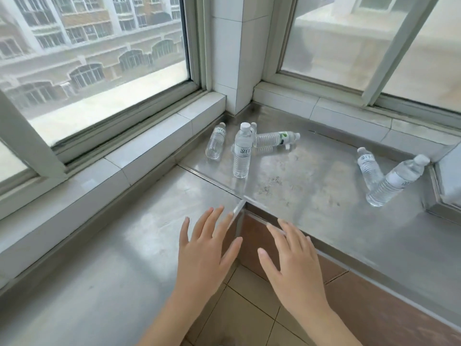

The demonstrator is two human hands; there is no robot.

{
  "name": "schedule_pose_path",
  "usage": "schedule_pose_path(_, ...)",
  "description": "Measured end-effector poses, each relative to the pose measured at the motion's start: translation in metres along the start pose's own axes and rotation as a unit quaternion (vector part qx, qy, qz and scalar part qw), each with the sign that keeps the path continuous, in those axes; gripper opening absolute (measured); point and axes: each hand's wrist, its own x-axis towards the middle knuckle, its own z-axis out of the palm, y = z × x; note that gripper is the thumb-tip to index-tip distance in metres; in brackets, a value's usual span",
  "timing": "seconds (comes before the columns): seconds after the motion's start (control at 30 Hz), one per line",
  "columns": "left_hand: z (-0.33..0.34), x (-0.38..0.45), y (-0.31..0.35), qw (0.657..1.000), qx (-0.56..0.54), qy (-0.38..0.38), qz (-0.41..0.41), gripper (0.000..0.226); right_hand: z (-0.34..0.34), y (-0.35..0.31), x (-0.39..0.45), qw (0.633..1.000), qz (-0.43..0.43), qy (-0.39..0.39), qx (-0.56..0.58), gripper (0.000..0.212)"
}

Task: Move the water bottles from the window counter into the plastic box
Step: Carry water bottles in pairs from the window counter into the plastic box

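Reach stage, nothing picked yet. Left hand [203,248] and right hand [291,255] both spread, holding nothing, over desk [112,258] corner. Water bottles [242,152] grouped near window corner, two more far right. Plastic box out of view. Next: reach forward, grasp upright bottle.

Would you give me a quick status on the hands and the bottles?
Left hand and right hand open, empty. Bottles on steel counter, untouched. Plastic box not in view.
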Motion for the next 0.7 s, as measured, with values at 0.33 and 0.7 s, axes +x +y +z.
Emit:
schedule_pose_path(0.33, 0.055, 0.110, -0.034, 0.998, 0.011, 0.038, -0.057, 0.049, 0.031, 0.022, 0.147, 0.999, -0.034, -0.037, 0.017, 0.059)
schedule_pose_path(0.7, 0.144, 0.285, -0.066, 0.988, 0.015, -0.008, -0.152, 0.056, 0.079, 0.070, 0.315, 0.978, -0.031, -0.148, 0.142, 0.078)
